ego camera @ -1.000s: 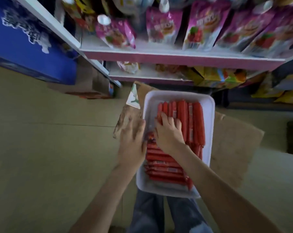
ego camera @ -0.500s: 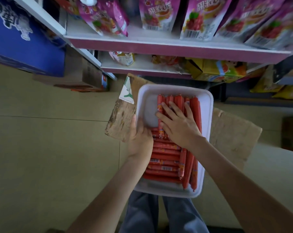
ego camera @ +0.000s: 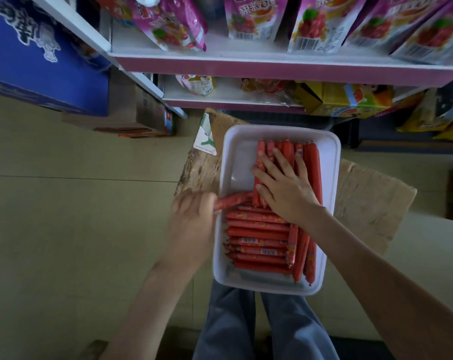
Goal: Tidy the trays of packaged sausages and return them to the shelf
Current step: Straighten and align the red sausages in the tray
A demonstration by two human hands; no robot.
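left grip (ego camera: 194, 216): pinching the stray sausage (ego camera: 234, 200) by its end — I am squaring it to the stack (ego camera: 256, 242).
right grip (ego camera: 285, 188): flat, empty, pinning the lengthwise row (ego camera: 311, 172).

A single wide-angle view looks from the person's head steeply down and a little forward, so the legs (ego camera: 228, 320) stand at the bottom edge and the pink-fronted shelf (ego camera: 272, 70) bends across the top. It sits close over the white tray (ego camera: 237, 165) in the middle, with the left hand (ego camera: 191, 219) and right hand (ego camera: 285, 188) reaching in from the lower corners and the floor (ego camera: 64, 229) spreading to the left.
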